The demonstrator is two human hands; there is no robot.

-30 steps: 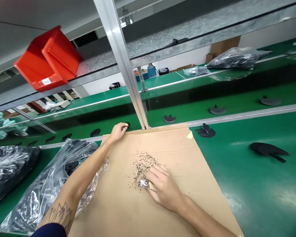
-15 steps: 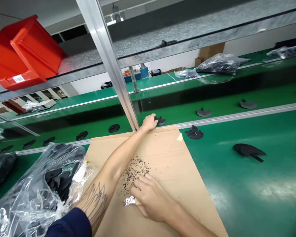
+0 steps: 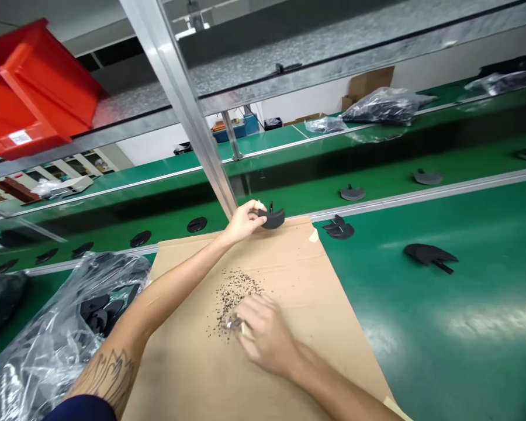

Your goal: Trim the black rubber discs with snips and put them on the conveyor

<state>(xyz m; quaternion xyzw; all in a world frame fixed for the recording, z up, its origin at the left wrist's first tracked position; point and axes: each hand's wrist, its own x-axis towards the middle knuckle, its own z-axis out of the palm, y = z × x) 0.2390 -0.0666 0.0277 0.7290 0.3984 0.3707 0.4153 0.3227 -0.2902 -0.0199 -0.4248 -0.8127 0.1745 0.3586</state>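
My left hand (image 3: 244,221) pinches a black curved plastic part (image 3: 272,218) at its left end, above the far edge of the cardboard sheet (image 3: 284,263). A short thin post rises from that part. Something pale yellow covers one of the left fingertips. Lower down, my right hand (image 3: 267,336) is closed round a small metal-headed tool (image 3: 233,323), blurred by motion, so its exact kind is unclear. The tool's head is over a scatter of tiny black bits (image 3: 236,286) on the cardboard.
Black parts (image 3: 352,193) sit in a row along the green conveyor belt (image 3: 307,196). Two more, one a black flap-like part (image 3: 429,256), lie on the green tabletop (image 3: 403,327). At left stands a clear plastic bag (image 3: 65,327) of black parts. A metal post (image 3: 188,111) and red bin (image 3: 39,88) are above.
My left hand has taken hold of the black curved part at the belt and drawn it back toward me. The right hand has shifted slightly, its tool now blurred.
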